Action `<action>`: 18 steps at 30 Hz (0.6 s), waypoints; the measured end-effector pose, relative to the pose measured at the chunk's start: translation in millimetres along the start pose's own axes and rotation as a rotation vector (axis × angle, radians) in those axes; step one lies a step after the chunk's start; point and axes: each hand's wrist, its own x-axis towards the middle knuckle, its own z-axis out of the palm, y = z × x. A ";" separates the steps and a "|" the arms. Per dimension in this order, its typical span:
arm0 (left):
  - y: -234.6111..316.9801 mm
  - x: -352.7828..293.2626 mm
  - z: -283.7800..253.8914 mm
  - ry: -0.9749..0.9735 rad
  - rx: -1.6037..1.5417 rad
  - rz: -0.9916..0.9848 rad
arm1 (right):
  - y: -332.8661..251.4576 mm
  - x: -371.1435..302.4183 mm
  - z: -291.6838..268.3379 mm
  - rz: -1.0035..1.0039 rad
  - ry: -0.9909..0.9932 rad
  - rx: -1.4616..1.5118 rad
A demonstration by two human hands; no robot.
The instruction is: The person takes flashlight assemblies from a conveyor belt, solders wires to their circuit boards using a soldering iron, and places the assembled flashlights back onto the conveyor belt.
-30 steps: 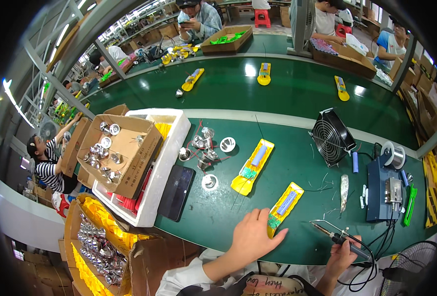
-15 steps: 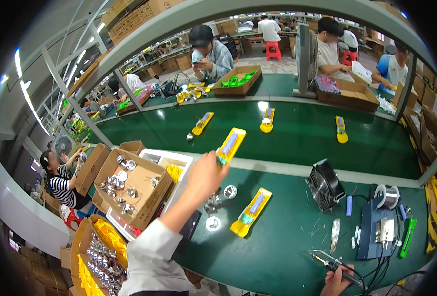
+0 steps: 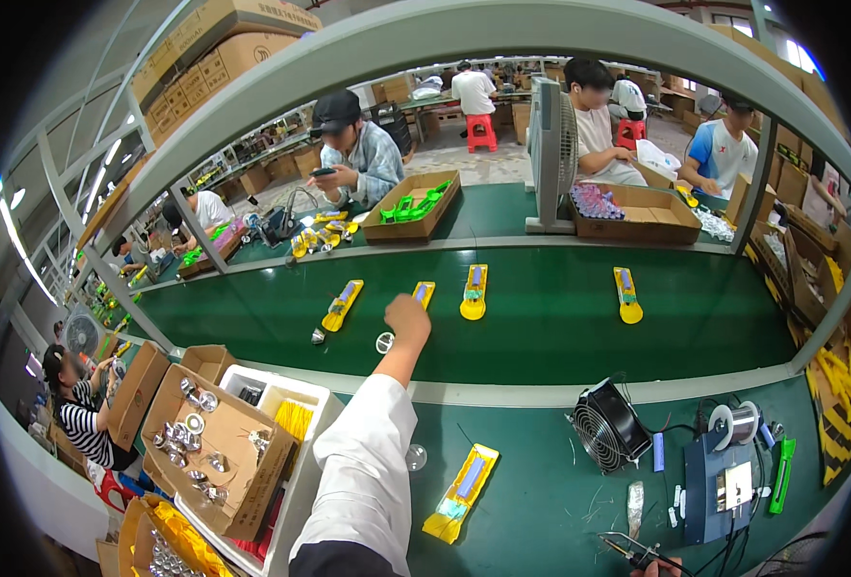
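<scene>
My left hand (image 3: 408,322) reaches over the green belt, its fingers curled round the near end of a yellow flashlight half-shell (image 3: 425,292) with a purple-blue battery cell in it. Beside the wrist a round silver reflector (image 3: 385,342) shows; whether it hangs or rests on the belt, I cannot tell. At the lower edge my right hand (image 3: 660,568) grips a soldering iron (image 3: 634,550), partly cut off by the frame. On the bench between them lies another yellow half-shell (image 3: 461,493) with a battery cell. A clear round lens (image 3: 416,457) sits next to my left sleeve.
Several yellow shells, one here (image 3: 627,296), lie on the belt (image 3: 541,351). A carton of reflectors (image 3: 272,471) stands left over a white bin (image 3: 322,409). A black fan (image 3: 610,425), a solder spool (image 3: 735,425) and a blue soldering station (image 3: 709,490) occupy the right. A metal frame arches overhead.
My left hand has carried the yellow half-shell forward from above the bench to the belt. The view has shifted, and my right hand with the soldering iron sits lower in it.
</scene>
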 end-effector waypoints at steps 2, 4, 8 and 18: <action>33.7 -2.2 -22.5 0.169 -0.019 0.064 | 0.9 3.7 3.7 -0.013 0.006 0.012; 48.6 -0.3 -26.9 0.137 -0.065 0.231 | 0.1 6.1 7.4 -0.075 -0.062 -0.043; 87.4 -9.6 3.1 -0.129 -0.062 0.203 | 7.1 6.1 7.8 -0.093 -0.075 0.008; 88.3 -11.3 89.8 0.091 0.266 0.215 | -4.8 12.0 -13.0 -0.083 -0.063 -0.242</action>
